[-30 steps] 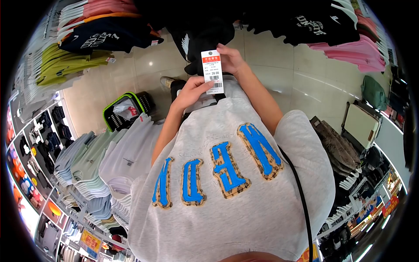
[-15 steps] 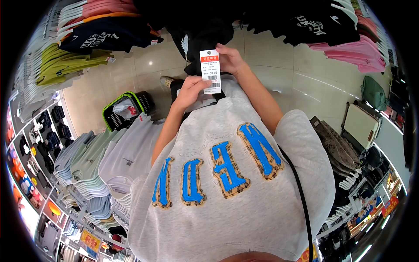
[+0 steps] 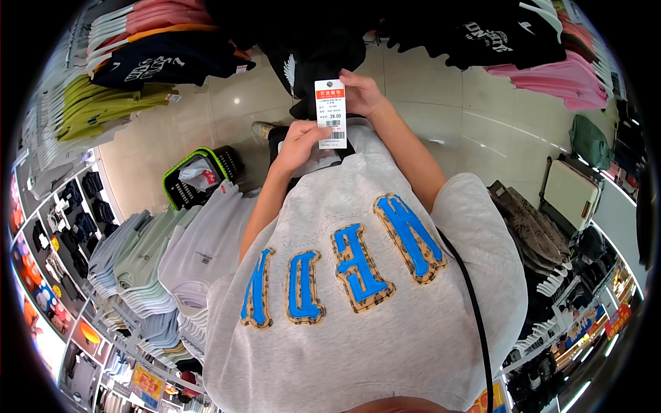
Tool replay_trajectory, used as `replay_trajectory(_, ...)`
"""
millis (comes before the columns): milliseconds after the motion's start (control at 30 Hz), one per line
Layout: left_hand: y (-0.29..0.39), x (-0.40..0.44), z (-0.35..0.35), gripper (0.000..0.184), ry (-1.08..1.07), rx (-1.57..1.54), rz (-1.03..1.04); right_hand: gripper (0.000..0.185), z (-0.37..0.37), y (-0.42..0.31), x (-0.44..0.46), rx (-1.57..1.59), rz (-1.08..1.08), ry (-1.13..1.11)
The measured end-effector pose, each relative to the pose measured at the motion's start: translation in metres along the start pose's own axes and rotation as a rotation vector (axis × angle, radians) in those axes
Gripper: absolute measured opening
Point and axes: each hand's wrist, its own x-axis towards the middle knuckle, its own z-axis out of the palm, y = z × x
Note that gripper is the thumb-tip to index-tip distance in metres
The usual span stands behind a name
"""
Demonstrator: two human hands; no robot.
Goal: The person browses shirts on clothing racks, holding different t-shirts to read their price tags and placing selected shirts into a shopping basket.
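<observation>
Right now I have the white price tag [image 3: 330, 115] pinched in both hands, its printed face towards me and its red band at the far end. My left hand [image 3: 299, 143] grips the near part, thumb across the print by the barcode, while my right hand [image 3: 363, 93] grasps the far right corner. Just beyond the tag hangs a black garment [image 3: 323, 58] with a white wing print. Left of my hands, a green-rimmed basket [image 3: 171, 195] sits on the floor [image 3: 427, 100], near some pale shirts [image 3: 203, 258]
</observation>
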Motion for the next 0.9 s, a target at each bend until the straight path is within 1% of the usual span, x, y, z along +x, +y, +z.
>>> replay_trajectory(167, 0.000, 0.001, 0.000, 0.020, -0.001, 0.002, -0.009, 0.013, -0.003, 0.000, 0.002, -0.015, 0.001, 0.013)
replay_trajectory(233, -0.003, 0.003, 0.001, 0.021, 0.050, -0.021, -0.003, 0.014, -0.001, 0.001, 0.003, -0.009, -0.010, 0.029)
replay_trajectory(333, -0.006, 0.004, -0.003, 0.020, 0.022, -0.022, 0.032, 0.015, -0.005, 0.002, 0.005, 0.004, -0.017, -0.016)
replay_trajectory(467, -0.002, 0.004, 0.001, 0.019, 0.043, 0.010, 0.075, 0.014, -0.009, 0.002, 0.008, 0.002, -0.015, 0.007)
replay_trajectory(533, -0.002, 0.003, 0.000, 0.018, 0.006, 0.035, 0.084, 0.013, -0.012, 0.003, 0.009, 0.016, -0.028, 0.006)
replay_trajectory(567, -0.001, 0.003, -0.001, 0.018, 0.007, 0.035, 0.084, 0.013, -0.012, 0.003, 0.010, 0.016, -0.026, 0.006)
replay_trajectory(633, 0.003, 0.001, -0.002, 0.018, -0.040, 0.064, 0.014, 0.012, -0.011, 0.004, 0.010, 0.004, -0.027, 0.023)
replay_trajectory(733, 0.003, -0.001, -0.005, 0.019, -0.089, 0.135, -0.002, 0.010, -0.011, 0.004, 0.011, -0.002, -0.028, 0.039)
replay_trajectory(900, -0.001, -0.003, -0.007, 0.018, -0.072, 0.157, -0.004, 0.009, -0.008, 0.002, 0.010, 0.013, -0.029, 0.027)
